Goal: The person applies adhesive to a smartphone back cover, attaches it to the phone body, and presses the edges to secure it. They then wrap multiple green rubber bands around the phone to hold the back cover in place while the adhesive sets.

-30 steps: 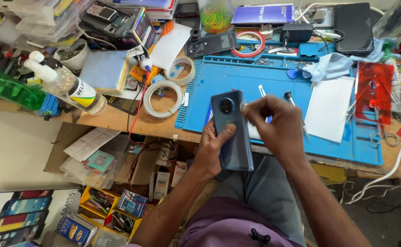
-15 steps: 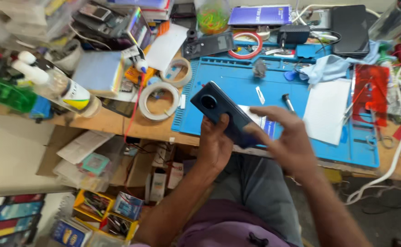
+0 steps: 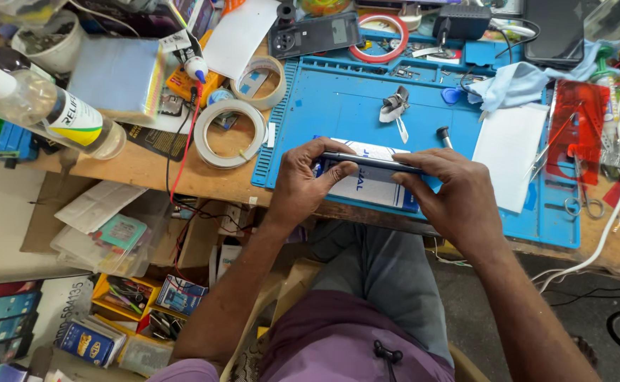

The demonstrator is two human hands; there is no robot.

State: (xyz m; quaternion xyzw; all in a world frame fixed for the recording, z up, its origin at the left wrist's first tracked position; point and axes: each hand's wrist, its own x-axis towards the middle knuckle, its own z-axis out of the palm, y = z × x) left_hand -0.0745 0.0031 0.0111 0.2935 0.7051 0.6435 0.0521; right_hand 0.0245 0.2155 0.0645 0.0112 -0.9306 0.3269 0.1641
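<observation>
**Smartphone held edge-on between two hands over a repair mat**

At frame centre we see the left hand (image 3: 301,185) and right hand (image 3: 458,194) each closed on one end of a dark smartphone (image 3: 371,162), turned edge-up just above the blue silicone mat (image 3: 338,106) and a white printed card (image 3: 366,185). We judge the thin grip risky: a slip would drop the phone onto the small screwdriver bit (image 3: 443,134) beside it. At upper left, a white tub (image 3: 49,44) holds dark small parts, too small to identify; a clear bottle (image 3: 48,113) holds clear liquid.
</observation>
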